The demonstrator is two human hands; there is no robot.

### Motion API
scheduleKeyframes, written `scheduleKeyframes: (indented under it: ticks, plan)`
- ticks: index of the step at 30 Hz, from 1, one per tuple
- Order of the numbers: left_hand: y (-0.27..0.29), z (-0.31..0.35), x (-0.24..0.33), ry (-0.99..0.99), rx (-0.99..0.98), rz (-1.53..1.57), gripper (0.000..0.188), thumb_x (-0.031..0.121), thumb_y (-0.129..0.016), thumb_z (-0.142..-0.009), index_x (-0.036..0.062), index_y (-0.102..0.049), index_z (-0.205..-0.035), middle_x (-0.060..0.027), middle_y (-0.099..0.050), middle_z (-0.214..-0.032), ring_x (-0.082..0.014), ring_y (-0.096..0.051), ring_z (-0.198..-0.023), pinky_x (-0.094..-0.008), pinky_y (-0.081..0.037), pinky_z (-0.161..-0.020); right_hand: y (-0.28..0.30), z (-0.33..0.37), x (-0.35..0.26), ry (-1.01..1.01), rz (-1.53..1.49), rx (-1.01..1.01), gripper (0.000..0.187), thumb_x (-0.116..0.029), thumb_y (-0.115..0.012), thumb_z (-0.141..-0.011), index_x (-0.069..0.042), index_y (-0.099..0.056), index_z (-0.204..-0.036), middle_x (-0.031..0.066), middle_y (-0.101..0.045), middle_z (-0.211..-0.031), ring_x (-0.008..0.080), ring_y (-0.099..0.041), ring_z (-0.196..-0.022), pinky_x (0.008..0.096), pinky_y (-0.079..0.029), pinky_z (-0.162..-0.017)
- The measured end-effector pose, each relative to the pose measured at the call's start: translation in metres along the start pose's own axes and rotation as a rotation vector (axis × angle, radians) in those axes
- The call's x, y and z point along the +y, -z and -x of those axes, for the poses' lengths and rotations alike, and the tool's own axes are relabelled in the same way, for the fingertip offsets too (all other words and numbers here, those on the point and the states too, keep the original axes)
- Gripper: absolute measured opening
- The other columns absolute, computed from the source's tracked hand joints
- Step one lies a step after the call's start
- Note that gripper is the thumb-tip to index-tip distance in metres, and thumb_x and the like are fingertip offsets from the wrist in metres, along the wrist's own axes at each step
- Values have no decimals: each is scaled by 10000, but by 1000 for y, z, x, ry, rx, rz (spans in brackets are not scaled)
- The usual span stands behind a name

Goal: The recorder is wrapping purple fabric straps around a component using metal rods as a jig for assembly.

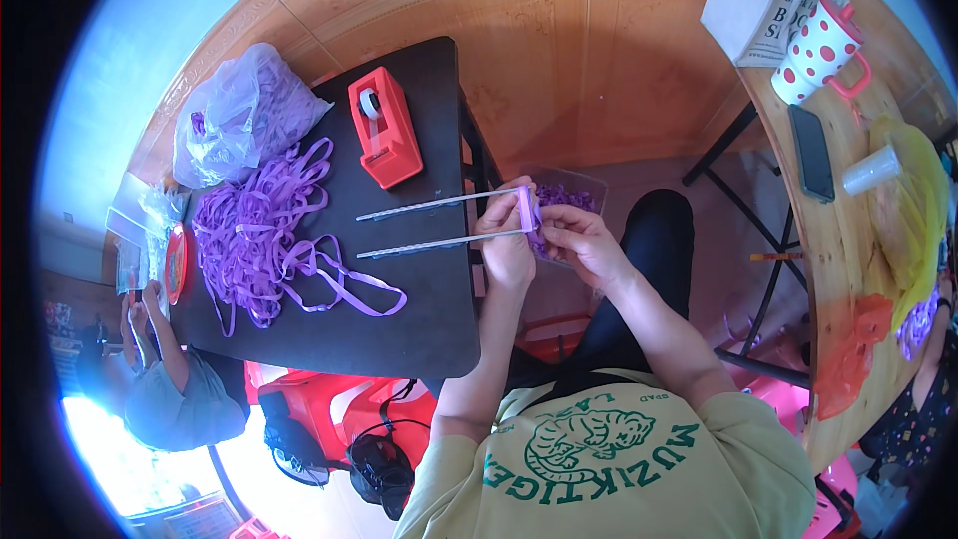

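My left hand [509, 252] is closed around the base of a two-pronged tool, whose twisted metal rods [424, 243] stretch side by side over the dark table's right edge. Purple ribbon [532, 212] is wrapped at that base. Beside it, my right hand [587, 243] is closed, thumb and fingers pinching the ribbon. On the table to the left lies a loose heap of purple ribbon [254, 240], with one loop trailing toward the rods. Below my hands, a clear bin [589, 178] holds many small purple pieces, partly hidden by my hands.
The dark table [429, 309] also bears a red tape dispenser [387, 130] and a plastic bag of ribbon [244, 110]. A co-worker [180, 399] sits at far left. The wooden table [838, 240] on the right carries a dotted tumbler [816, 52], a phone [811, 153] and a yellow bag [903, 230].
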State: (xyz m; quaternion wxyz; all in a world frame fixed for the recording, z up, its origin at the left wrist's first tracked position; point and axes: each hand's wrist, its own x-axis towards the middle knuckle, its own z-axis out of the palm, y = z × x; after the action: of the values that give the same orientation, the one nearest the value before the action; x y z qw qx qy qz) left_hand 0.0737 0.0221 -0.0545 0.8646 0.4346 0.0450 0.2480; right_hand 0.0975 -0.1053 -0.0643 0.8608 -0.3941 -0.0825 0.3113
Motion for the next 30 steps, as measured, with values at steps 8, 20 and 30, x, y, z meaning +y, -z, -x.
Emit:
scheduleKeyframes:
  ticks: [8, 20, 30]
  plan:
    - [3, -1, -2, 7, 15, -66, 173, -25, -539, -888, -34, -651, -1020, -133, -610, -1118, -177, -629, -915, -232, -496, -702, 1, 1, 1, -21, 64, -104, 81, -30, -665, -828, -51, -660, -906, -7, -626, -797, 61, -550, -673, 190, -416, -609]
    - [2, 0, -2, 29, 20, -38, 157, -61, -525, -886, -34, -626, -1004, -127, -597, -1122, -161, -618, -874, -246, -511, -756, -18, -2, 23, 262, 331, 283, 118, -35, -608, -868, -38, -585, -753, 10, -605, -680, 65, -527, -555, 196, -402, -512]
    - [-1, 1, -1, -111, 47, -204, 159, -15, -585, -871, -26, -659, -1012, -100, -660, -970, -138, -628, -841, -230, -500, -740, -21, -12, -1, 551, 1106, 364, 101, -34, -647, -694, -24, -547, -681, 135, -558, -601, 264, -577, -511, 350, -415, -483]
